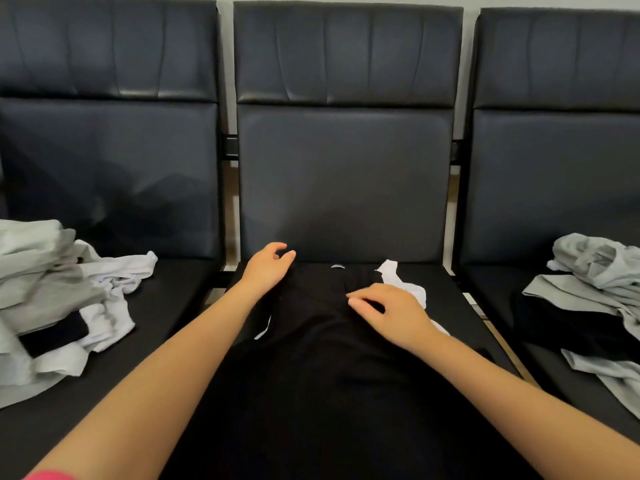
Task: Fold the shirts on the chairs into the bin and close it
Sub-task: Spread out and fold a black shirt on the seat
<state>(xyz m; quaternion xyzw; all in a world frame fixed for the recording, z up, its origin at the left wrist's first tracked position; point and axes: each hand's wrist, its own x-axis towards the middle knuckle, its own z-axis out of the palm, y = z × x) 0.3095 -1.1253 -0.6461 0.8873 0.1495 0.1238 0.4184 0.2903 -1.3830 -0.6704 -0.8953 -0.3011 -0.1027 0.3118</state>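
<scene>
On the middle padded black leather chair seat (450, 299): black cotton shirt (311, 358) spread flat over a white garment (403, 282), collar end toward the backrest. Left hand (266, 266) at the shirt's far left corner, fingers loosely curled, grip empty; right hand (388, 311) resting near the collar, fingers bent onto the cloth, no clear pinch. Judged as smoothing before the first fold, next needing a hold on a side edge to bring it inward; heaps of unfolded grey and white shirts (52, 289) waited on the left chair, more (588, 271) on the right, bin out of sight.
</scene>
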